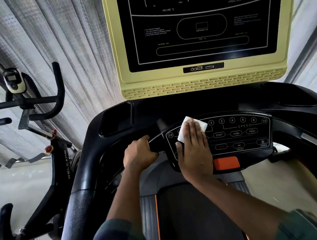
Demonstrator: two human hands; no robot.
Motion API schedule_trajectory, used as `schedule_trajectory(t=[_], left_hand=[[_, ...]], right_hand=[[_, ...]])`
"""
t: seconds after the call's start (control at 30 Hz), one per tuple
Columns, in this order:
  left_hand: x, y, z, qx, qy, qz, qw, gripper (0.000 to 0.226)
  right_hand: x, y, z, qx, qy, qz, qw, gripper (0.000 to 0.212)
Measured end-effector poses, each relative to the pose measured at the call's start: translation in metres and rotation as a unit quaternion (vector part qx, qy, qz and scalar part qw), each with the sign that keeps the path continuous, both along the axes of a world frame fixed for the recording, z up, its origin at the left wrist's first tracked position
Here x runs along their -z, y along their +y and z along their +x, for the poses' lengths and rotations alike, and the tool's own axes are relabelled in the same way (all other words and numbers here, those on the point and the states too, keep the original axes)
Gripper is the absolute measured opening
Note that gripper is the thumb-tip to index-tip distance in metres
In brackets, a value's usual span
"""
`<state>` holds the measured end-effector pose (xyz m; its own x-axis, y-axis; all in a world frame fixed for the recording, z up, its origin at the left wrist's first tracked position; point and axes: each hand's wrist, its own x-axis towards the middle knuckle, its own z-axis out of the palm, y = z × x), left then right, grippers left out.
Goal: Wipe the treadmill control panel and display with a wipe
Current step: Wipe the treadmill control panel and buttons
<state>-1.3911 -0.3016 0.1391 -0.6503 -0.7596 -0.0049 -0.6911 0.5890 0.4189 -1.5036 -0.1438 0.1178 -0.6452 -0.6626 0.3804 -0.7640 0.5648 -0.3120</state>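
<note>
Right hand (195,151) lies flat, fingers straight, pressing the white wipe (183,131) onto the control panel's (242,135) left half. Left hand (139,154) is wrapped round the handlebar (156,140). The wipe looks thin and floppy, so a flat palm probably handles it best.

white wipe (192,128), black control panel (242,135), yellow-framed display (197,24), orange key (227,163)

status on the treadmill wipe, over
Right hand flat on white folded wipe, left side of black button panel. Left hand grips black handlebar. Nothing blocking.
</note>
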Motion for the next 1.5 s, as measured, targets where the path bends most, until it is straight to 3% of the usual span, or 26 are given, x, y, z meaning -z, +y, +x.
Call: schedule_trajectory(t=[0.07, 0.23, 0.37, 0.53, 0.7, 0.87, 1.0, 1.17, 1.33, 1.5], left_hand=[[0.0, 0.001, 0.0, -0.001, -0.002, 0.002, 1.0, 0.029], [-0.001, 0.001, 0.0, -0.006, -0.001, 0.001, 1.0, 0.03], [-0.001, 0.004, -0.001, -0.014, -0.003, 0.009, 1.0, 0.027], [-0.021, 0.0, -0.027, 0.033, -0.049, 0.07, 0.996, 0.046], [-0.019, 0.001, -0.035, 0.041, -0.047, 0.051, 0.997, 0.043], [-0.016, 0.006, -0.032, 0.031, -0.027, 0.011, 0.999, 0.033], [-0.016, 0.009, -0.032, 0.026, -0.025, 0.001, 0.999, 0.031], [-0.016, 0.01, -0.033, 0.019, -0.033, 0.001, 0.999, 0.031], [-0.015, 0.01, -0.032, 0.014, -0.029, 0.001, 0.999, 0.03], [-0.014, 0.01, -0.033, 0.016, -0.029, -0.004, 0.999, 0.031]], right_hand=[[0.004, -0.001, 0.012, 0.032, -0.018, -0.015, 0.999, 0.067], [0.003, 0.007, -0.002, -0.068, 0.016, 0.009, 0.998, 0.065], [0.005, 0.009, 0.007, 0.037, -0.018, -0.015, 0.999, 0.066], [0.004, 0.013, -0.008, -0.045, 0.014, 0.012, 0.999, 0.065], [0.002, 0.008, 0.003, 0.068, -0.033, -0.02, 0.997, 0.067], [-0.001, 0.017, -0.022, -0.05, 0.007, 0.01, 0.999, 0.063], [-0.001, 0.021, -0.023, 0.068, -0.032, -0.03, 0.997, 0.064], [0.0, 0.03, -0.038, -0.022, 0.001, -0.004, 1.0, 0.064], [0.001, 0.034, -0.04, 0.09, -0.051, -0.04, 0.994, 0.067], [0.0, 0.05, -0.065, -0.025, 0.014, 0.005, 1.0, 0.064]])
